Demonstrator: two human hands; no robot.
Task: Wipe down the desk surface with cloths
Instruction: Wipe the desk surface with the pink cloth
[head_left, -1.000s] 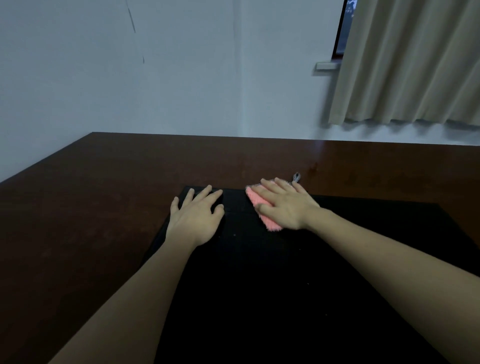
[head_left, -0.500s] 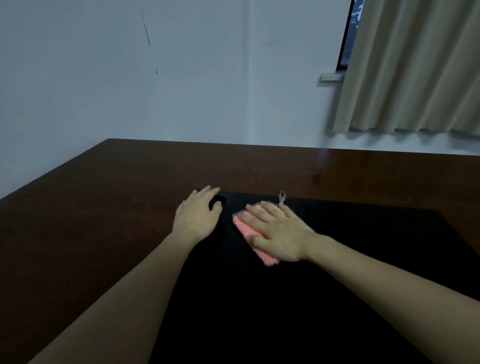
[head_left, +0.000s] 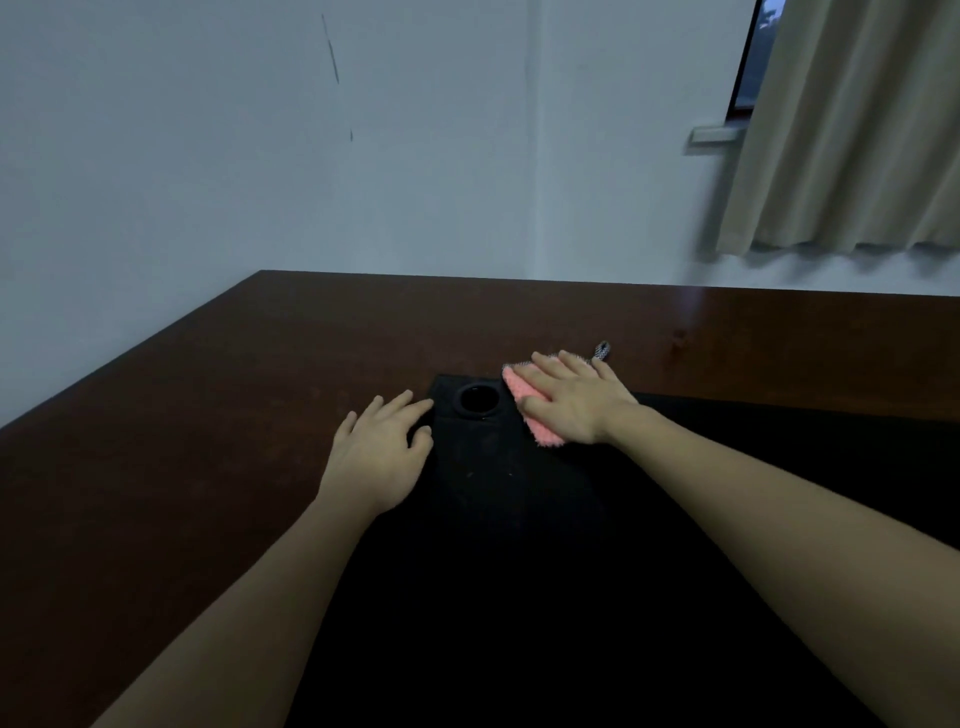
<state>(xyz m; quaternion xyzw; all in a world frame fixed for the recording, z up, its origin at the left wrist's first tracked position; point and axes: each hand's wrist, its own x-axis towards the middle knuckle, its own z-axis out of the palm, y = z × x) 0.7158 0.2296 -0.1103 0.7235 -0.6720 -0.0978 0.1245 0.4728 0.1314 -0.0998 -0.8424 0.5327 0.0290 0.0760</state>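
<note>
Both hands lie flat on the desk, palms down, with bare forearms reaching in from the lower edge of the view. Left hand (head_left: 382, 452) rests with straight, slightly spread fingers at the left edge of the black mat (head_left: 571, 597), its fingertips just reaching the mat's far left corner and its palm partly on the bare wood; it holds nothing. Right hand (head_left: 574, 402) is spread flat too, fingers straight and pointing up and to the left, pressing down on the pink cloth (head_left: 524, 397) rather than gripping it. The two hands are apart, with a round black hole (head_left: 478, 400) in the mat between them.

By size, the dark brown desk (head_left: 208, 415) fills the lower half of the view and meets pale walls at its far edge. The mat covers the near middle and right of the desk, under both forearms. A beige curtain (head_left: 852, 130) hangs at the upper right, with a sliver of window (head_left: 748, 52) showing beside it and a small ledge below that.

The pink cloth sits at the mat's far edge, just right of the round hole, partly over onto the wood. Its fluffy edges show beyond the fingers on the left and near the heel of the hand. A small checked loop (head_left: 601, 351) pokes out past the fingertips on the far side.
</note>
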